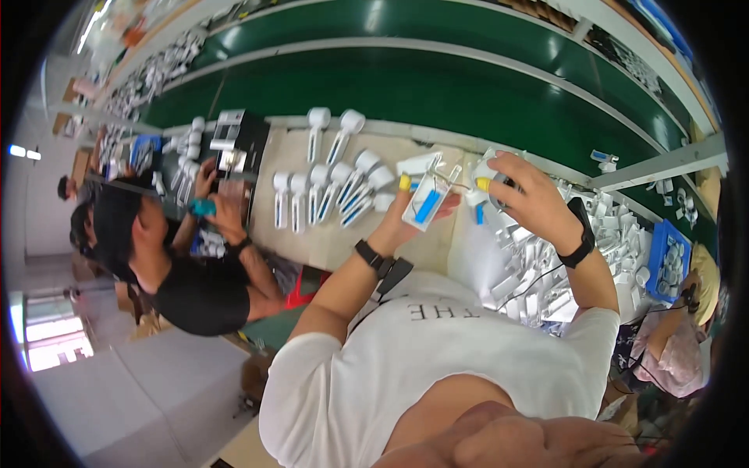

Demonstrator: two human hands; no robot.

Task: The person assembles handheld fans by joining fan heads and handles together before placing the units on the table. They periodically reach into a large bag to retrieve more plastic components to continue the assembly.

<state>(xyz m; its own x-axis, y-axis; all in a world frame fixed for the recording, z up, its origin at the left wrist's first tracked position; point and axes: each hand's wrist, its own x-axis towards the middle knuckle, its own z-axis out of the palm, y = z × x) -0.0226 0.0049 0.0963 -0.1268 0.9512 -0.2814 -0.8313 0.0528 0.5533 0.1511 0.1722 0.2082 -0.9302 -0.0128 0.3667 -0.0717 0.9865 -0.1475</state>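
My left hand (pixel 402 221) is closed on an open white handle casing (pixel 430 200), which has a blue block (pixel 427 207) inside. A yellow cover sits on a digit of each hand. To the right, my right hand (pixel 538 204) grips a round white head piece (pixel 485 169), partly hidden by the fingers. Thin wires seem to run between the casing and the head piece. Left of my hands, several white units with round heads and slotted handles (pixel 318 187) lie in rows on the beige work surface (pixel 300 249).
A large pile of white casings (pixel 538 265) spreads at the right, with a blue bin (pixel 669 261) of parts beyond. A green conveyor belt (pixel 374 86) runs along the far side. At the left, a co-worker (pixel 195 265) handles a teal object beside a black box (pixel 251 156).
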